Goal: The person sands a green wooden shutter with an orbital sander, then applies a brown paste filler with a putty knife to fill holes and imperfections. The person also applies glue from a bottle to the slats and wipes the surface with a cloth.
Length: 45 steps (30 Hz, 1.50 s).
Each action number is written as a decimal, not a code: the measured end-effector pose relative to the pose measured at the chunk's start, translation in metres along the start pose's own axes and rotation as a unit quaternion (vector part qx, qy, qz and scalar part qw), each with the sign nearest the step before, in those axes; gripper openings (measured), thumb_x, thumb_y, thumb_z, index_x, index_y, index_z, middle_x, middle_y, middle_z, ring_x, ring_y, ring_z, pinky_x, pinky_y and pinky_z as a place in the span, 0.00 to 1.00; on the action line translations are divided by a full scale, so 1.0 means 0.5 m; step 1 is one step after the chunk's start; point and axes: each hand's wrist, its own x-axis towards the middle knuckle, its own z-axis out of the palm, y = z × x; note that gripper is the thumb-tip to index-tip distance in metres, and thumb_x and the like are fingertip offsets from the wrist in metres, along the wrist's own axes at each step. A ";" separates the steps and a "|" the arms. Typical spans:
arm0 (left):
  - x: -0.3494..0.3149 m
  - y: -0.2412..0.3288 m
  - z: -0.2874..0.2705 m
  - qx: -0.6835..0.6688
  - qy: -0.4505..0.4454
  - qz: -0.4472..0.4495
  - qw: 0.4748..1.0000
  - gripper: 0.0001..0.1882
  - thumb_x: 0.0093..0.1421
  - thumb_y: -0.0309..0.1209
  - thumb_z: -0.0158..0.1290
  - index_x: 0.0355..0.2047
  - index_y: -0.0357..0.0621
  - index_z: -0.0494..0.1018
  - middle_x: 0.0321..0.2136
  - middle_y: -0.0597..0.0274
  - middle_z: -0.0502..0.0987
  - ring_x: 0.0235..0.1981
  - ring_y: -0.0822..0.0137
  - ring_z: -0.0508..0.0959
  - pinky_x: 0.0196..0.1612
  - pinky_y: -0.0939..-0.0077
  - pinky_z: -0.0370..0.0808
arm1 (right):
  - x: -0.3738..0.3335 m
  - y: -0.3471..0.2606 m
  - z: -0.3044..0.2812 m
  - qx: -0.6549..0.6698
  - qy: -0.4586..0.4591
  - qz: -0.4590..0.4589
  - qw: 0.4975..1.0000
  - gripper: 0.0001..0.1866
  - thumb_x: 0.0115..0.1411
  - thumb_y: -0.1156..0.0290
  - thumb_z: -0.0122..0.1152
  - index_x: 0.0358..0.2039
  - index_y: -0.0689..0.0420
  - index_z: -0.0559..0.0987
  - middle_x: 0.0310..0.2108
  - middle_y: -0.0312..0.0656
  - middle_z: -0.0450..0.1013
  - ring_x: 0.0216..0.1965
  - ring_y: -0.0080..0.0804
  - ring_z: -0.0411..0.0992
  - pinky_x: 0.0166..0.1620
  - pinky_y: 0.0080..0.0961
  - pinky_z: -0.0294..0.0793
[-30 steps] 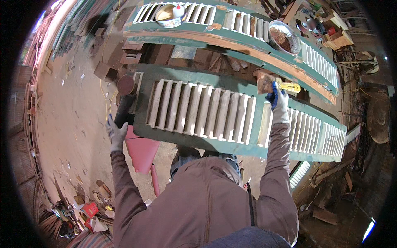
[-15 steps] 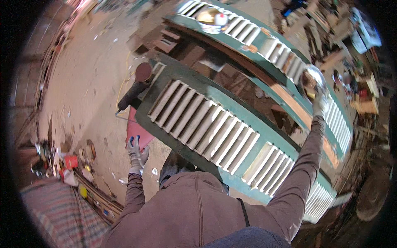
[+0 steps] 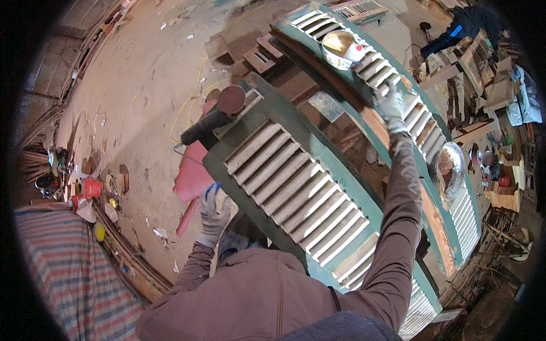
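Note:
My left hand (image 3: 215, 220), in a grey glove with blue on a fingertip, is raised open beside the near green louvered shutter (image 3: 296, 193), holding nothing. My right hand (image 3: 391, 109), gloved too, reaches over the far louvered shutter (image 3: 424, 122) with its fingers spread, and nothing shows in it. Just beyond it, a white tub (image 3: 335, 57) with yellowish contents stands on the slats, and a white bottle with a red tip (image 3: 356, 52) is at its rim. A shiny metal bowl (image 3: 451, 167) rests lower on the far shutter.
A black power sander with a round brown disc (image 3: 231, 100) lies at the near shutter's left corner. Red sheeting (image 3: 191, 173) hangs below it. A yellow cord (image 3: 196, 94) runs over the floor. Scrap wood (image 3: 478, 62) is piled at right; striped cloth (image 3: 74, 273) lies lower left.
My right hand has left the metal bowl and moved up and left along the far shutter toward the tub. My left hand has shifted right, closer to the near shutter. The view has turned.

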 end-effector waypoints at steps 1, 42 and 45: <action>0.023 0.017 0.009 -0.024 -0.009 0.010 1.000 0.32 0.55 0.26 0.63 0.60 0.38 0.67 0.52 0.45 0.74 0.56 0.44 0.73 0.59 0.53 0.71 | 0.030 -0.012 0.043 0.025 0.010 -0.018 0.999 0.36 0.58 0.48 0.70 0.61 0.56 0.74 0.53 0.61 0.75 0.56 0.59 0.72 0.58 0.46 0.73; 0.335 0.176 0.231 0.045 -0.249 0.324 0.911 0.34 0.60 0.38 0.57 0.67 0.48 0.65 0.58 0.43 0.70 0.55 0.43 0.73 0.57 0.54 0.71 | -0.766 -0.378 0.080 0.086 0.122 0.109 0.983 0.50 0.51 0.55 0.80 0.68 0.60 0.63 0.61 0.56 0.63 0.56 0.53 0.71 0.58 0.43 0.73; 0.321 0.169 0.283 -0.044 -0.246 0.306 0.919 0.27 0.59 0.34 0.55 0.60 0.43 0.70 0.49 0.41 0.76 0.50 0.44 0.77 0.55 0.53 0.74 | -0.706 -0.373 0.101 0.090 0.092 0.120 0.984 0.49 0.50 0.55 0.81 0.67 0.62 0.65 0.56 0.57 0.69 0.58 0.55 0.70 0.61 0.43 0.70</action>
